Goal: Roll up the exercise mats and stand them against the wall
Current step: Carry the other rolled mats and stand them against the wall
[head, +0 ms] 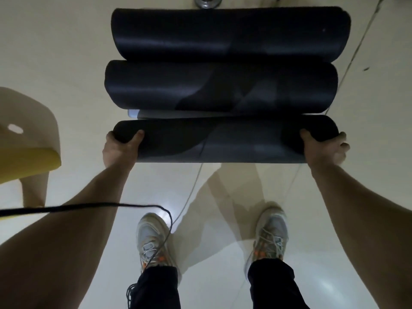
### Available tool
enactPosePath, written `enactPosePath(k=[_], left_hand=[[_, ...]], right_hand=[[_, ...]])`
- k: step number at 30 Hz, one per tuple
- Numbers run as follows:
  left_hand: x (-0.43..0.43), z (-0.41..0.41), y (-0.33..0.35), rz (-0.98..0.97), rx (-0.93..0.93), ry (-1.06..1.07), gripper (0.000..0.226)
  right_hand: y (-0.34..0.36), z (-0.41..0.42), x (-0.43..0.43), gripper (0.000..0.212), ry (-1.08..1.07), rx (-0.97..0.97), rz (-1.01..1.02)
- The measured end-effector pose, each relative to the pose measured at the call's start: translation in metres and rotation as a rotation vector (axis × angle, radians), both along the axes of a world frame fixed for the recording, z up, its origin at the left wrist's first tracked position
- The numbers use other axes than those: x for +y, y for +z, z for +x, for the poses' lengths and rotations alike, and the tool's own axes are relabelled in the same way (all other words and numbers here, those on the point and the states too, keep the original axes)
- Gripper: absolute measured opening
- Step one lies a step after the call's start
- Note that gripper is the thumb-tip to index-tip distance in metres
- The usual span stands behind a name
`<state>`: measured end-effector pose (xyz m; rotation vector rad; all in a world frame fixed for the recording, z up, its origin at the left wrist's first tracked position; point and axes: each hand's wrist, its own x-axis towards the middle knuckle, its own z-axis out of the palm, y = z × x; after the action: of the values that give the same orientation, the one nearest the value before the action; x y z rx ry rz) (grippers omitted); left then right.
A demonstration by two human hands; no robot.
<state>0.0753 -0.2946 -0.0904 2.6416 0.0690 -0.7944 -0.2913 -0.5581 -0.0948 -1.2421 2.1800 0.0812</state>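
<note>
The dark, soft foam exercise mat you are rolling lies crosswise at the centre of your view, its rolled part toward 12 o'clock and a flat strip toward your feet. No brand, label or writing can be read on it. Your left hand grips the roll's 9 o'clock end, thumb on top and fingers wrapped under; your right hand clasps the 3 o'clock end the same way, both forearms stretched out straight. Just beyond, toward 12 o'clock, lie two more dark rolled mats, the middle roll and the far roll, side by side. At 9 o'clock stands a yellow plastic stool. Your pale laced sneakers stand at 6 o'clock on the glossy cream tiled floor, and a thin black cord crosses your left forearm.
</note>
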Motion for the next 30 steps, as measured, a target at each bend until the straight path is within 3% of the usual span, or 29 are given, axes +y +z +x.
enactPosePath(k=[4, 9, 13, 16, 22, 27, 28, 30], left_hand=[[0.006, -0.006, 0.006, 0.069, 0.039, -0.090, 0.100], [0.035, 0.006, 0.006, 0.118, -0.019, -0.160, 0.105], [0.007, 0.005, 0.000, 0.136, 0.030, -0.206, 0.108], [-0.001, 0.015, -0.005, 0.140, 0.040, -0.202, 0.112], [0.018, 0.011, -0.017, -0.004, -0.076, -0.181, 0.119], [0.049, -0.019, -0.032, -0.117, -0.174, 0.147, 0.122], [0.055, -0.018, -0.032, -0.040, -0.240, 0.113, 0.117], [0.064, -0.004, -0.028, 0.095, -0.411, -0.177, 0.095]], right_hand=[[0.012, -0.003, 0.012, 0.108, 0.251, 0.059, 0.040], [0.012, 0.017, 0.039, 0.140, 0.556, 0.173, 0.128], [0.024, 0.036, 0.041, 0.142, 1.230, 0.330, 0.095], [0.021, 0.085, 0.046, 0.143, 1.527, 0.335, 0.099], [0.006, 0.134, 0.050, 0.147, 1.620, 0.344, 0.110], [0.005, 0.159, 0.079, 0.146, 1.591, 0.257, 0.193], [0.001, 0.166, 0.089, 0.147, 1.595, 0.244, 0.198], [-0.003, 0.178, 0.102, 0.148, 1.614, 0.244, 0.193]])
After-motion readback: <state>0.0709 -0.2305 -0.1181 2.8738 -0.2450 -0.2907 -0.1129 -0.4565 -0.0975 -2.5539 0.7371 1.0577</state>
